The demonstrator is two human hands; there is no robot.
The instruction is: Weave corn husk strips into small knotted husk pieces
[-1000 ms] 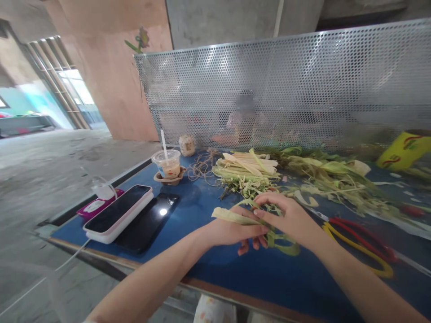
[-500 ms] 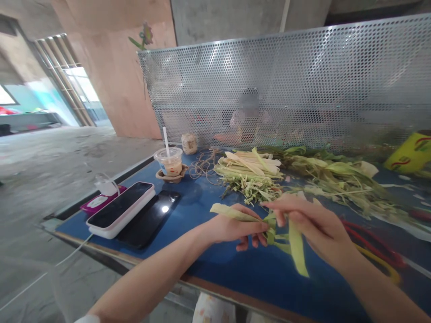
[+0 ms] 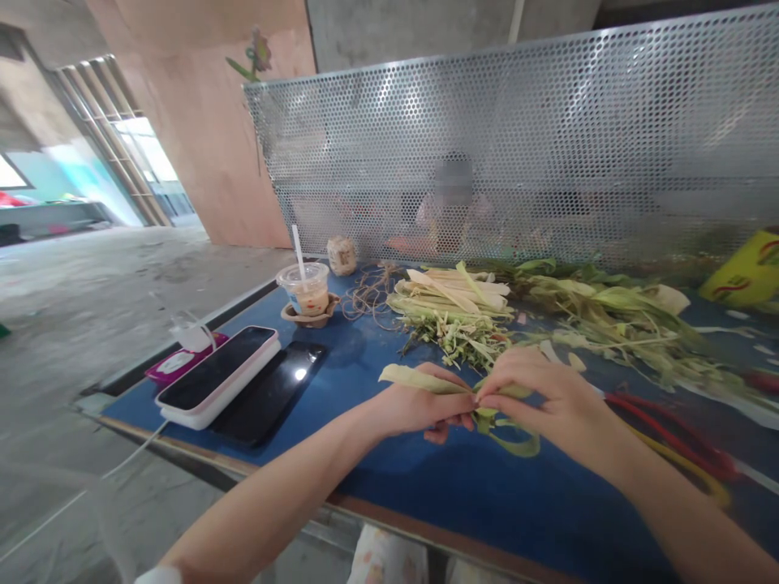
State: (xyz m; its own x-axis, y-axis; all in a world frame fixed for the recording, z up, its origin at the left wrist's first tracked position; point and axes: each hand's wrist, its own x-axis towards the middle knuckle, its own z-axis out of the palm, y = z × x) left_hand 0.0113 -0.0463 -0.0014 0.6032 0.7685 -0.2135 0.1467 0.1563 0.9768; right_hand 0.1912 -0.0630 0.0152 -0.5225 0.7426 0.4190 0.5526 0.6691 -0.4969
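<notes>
My left hand (image 3: 419, 405) is closed on a pale green leaf strip (image 3: 405, 376), whose broad end sticks out over the back of the hand. Pinched against it, my right hand (image 3: 539, 393) holds the same green strips where they cross. A looped strip (image 3: 520, 442) hangs below the right fingers. Beyond the hands lies a bundle of cut husks (image 3: 454, 296) with ragged stem ends facing me. Loose green leaves (image 3: 596, 312) spread to its right.
On the blue table (image 3: 426, 503) stand a drink cup (image 3: 305, 288) and a woven roll (image 3: 342, 256), with tangled twine (image 3: 370, 294) beside them. Two phones (image 3: 219, 369) lie left, red-handled scissors (image 3: 675, 434) right. A person (image 3: 454, 203) sits behind the perforated screen (image 3: 517, 146).
My right hand has drawn in against the left and its fingers have closed. The strip that hung straight down below it is now bent into a loop.
</notes>
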